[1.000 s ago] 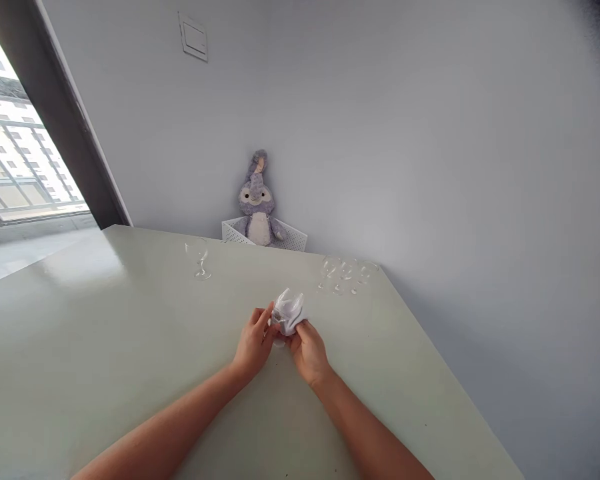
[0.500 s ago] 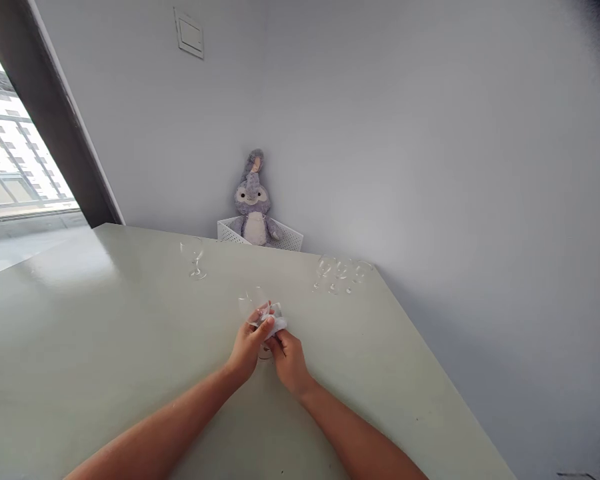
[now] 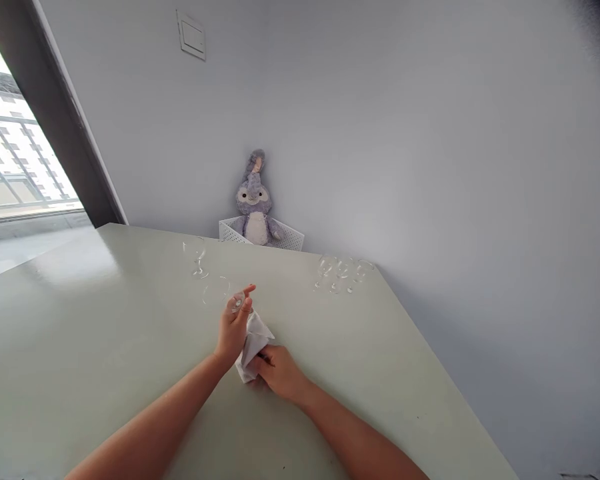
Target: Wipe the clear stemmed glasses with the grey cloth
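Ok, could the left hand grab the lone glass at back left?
Probably not yet: the left hand holds a different glass, though nothing else seems to block its way to the lone glass.

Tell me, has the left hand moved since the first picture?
Yes, the left hand moved left: first roughly straight below the stuffed toy, now below and left of it.

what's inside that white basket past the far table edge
A purple-gray plush toy sits in the white basket, head and belly showing. The table hides its lower body and the basket's bottom, so anything deeper can't be seen.
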Demonstrator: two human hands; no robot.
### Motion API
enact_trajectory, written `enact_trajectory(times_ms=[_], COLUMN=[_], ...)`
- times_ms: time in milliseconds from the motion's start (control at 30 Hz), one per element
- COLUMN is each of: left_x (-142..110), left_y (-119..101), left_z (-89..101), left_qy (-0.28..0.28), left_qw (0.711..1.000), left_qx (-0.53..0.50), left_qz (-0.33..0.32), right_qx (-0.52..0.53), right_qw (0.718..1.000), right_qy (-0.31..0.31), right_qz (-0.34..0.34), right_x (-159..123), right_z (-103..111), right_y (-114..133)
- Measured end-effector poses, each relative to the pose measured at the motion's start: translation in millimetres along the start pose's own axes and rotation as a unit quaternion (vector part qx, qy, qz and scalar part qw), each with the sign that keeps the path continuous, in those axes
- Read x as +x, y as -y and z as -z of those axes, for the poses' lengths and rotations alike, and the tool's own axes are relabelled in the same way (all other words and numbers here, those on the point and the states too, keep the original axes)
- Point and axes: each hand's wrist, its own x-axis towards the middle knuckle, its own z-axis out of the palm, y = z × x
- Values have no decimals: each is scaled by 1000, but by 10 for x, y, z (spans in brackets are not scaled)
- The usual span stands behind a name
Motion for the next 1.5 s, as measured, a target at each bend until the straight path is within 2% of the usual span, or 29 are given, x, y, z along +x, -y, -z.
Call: enact_trajectory(times_ms=[67, 133, 200, 233, 300, 400, 467, 533, 633, 733, 833, 933, 1200, 1367, 1433, 1500], left_x=[34, 36, -8, -45, -134, -255, -298, -309, -293, -274, -272, -280, -272, -254, -238, -211], left_y=[-39, -53, -34, -13, 41, 131, 190, 253, 341, 378, 346, 298, 327, 387, 426, 454], left_z=[42, 54, 23, -6, -79, -169, -193, -193, -184, -187, -190, -181, -160, -160, -170, -178], left_qy=[-2, 16, 53, 78, 135, 211, 239, 252, 259, 269, 275, 273, 268, 262, 253, 231], left_qw=[999, 997, 994, 992, 986, 969, 957, 948, 936, 922, 917, 919, 925, 936, 950, 966], left_qx=[37, 66, 86, 88, 75, 63, 99, 155, 229, 273, 282, 280, 261, 228, 182, 117], left_qz=[-16, -22, -29, -36, -58, -111, -133, -121, -72, -58, -60, -57, -70, -53, -29, 25], right_qx=[-111, -189, -211, -210, -205, -204, -200, -190, -176, -203, -225, -238, -258, -261, -258, -251], right_qw=[990, 962, 936, 930, 928, 934, 939, 943, 934, 906, 892, 884, 870, 868, 872, 875], right_qy=[-63, -173, -252, -269, -264, -224, -216, -227, -299, -372, -391, -397, -409, -406, -400, -400], right_qz=[53, 97, 123, 135, 163, 188, 178, 151, 83, 5, -35, -63, -96, -116, -113, -107], right_x=[-38, -47, -34, -24, -1, 25, 40, 66, 145, 259, 357, 416, 551, 574, 513, 405], right_z=[107, 240, 347, 379, 393, 332, 307, 353, 599, 977, 1312, 1503, 1643, 1680, 1676, 1642], right_y=[78, 145, 180, 182, 158, 81, 35, 1, -62, -190, -362, -506, -603, -611, -616, -605])
